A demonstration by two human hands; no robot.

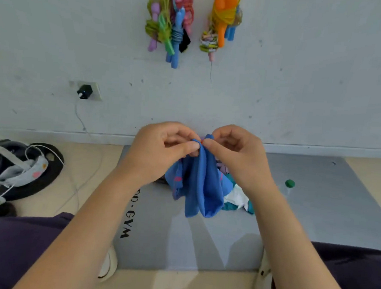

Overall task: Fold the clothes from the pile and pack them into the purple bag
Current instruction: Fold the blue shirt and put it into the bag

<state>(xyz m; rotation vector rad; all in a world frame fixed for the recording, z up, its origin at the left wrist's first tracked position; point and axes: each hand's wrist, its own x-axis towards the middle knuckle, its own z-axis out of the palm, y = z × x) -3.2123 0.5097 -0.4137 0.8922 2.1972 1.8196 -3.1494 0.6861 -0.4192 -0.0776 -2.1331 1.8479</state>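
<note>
garment: small blue knit cloth garment [201,180] with a bit of pink print on one side, hanging bunched up in the air above the grey foam gym mat [315,207], held just by its top edge

left hand: left hand [162,151] is pinching that top edge between thumb and fingertips

right hand: right hand [238,156] is pinching the same edge right beside it, so both grips are basically touching at the top and the cloth drops straight down below them

how i'd do it: slide the two pinches apart along the hem so it opens flat, shake out the twist, then lay it on the mat to fold

pile: leftover teal and white crumpled clothes [237,198] sit on the mat right behind the hanging piece

bag: can't see the purple bag anywhere in this shot
</note>
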